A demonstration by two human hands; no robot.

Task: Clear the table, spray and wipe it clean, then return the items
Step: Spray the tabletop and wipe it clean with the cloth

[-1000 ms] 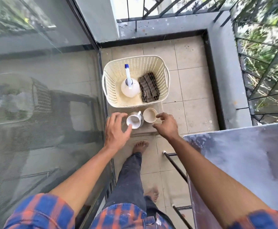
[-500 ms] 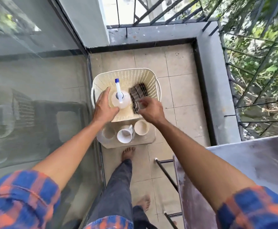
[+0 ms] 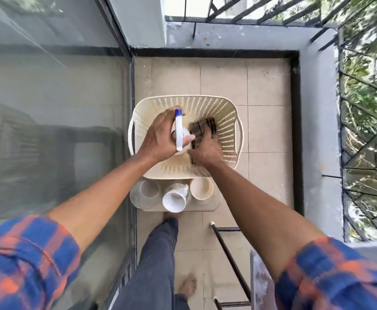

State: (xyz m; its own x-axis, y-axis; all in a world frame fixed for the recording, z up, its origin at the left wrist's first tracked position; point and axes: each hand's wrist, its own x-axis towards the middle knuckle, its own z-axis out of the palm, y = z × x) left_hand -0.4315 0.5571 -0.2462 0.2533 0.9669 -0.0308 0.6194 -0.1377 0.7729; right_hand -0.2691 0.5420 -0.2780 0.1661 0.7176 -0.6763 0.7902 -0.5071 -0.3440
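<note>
The left hand (image 3: 160,136) is now clenched round the neck of the spray bottle (image 3: 178,130), thumb on its near-right side, where half a second ago it only touched the bottle's left flank. The right hand (image 3: 206,147) has dropped onto the dark cloth (image 3: 202,128) just right of the bottle, fingers laid over the folds, though blur hides whether they have closed on it. Both things still sit inside the basket (image 3: 226,139) on the floor. Clearing looks done, and the cleaning tools are being fetched for spraying. Against the basket's near wall, a tray (image 3: 213,203) holds a glass (image 3: 147,194), a white mug (image 3: 174,199) and a cream cup (image 3: 202,189). Lifting straight up looks free. The glass door (image 3: 48,113) hems the left, and the table (image 3: 261,285) waits near right.
</note>
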